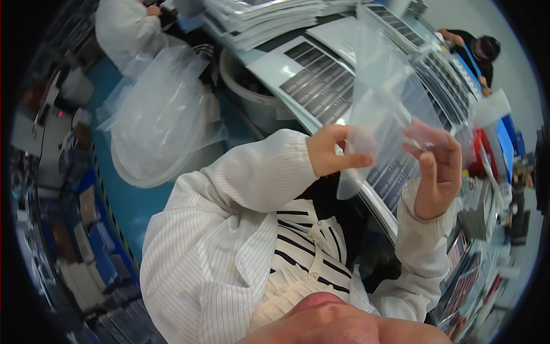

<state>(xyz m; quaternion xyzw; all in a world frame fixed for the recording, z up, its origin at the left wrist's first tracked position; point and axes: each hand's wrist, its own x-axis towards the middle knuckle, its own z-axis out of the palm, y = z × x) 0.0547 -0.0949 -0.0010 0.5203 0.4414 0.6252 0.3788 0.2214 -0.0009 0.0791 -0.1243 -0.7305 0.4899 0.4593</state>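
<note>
A piece of clear plastic film (378, 71) hangs upright between my hands, over the worktable's near edge. Whether it is a single sheet or a bag, I cannot tell. My left hand (339, 152) pinches its lower left part between thumb and fingers. On the other side, my right hand (436, 169) is raised with bent fingers gripping the film, which partly covers the fingertips. Behind the film lie flat sheets with dark grey rectangular panels (321, 80), partly seen through it.
Stacks of white sheets (263, 26) lie at the table's far side. To the left, a white round bin (143, 175) overflows with crumpled clear plastic (166, 109), beside a grey bin (252, 103). Co-workers are at far left (129, 28) and far right (478, 54). A red object (481, 155) is at right.
</note>
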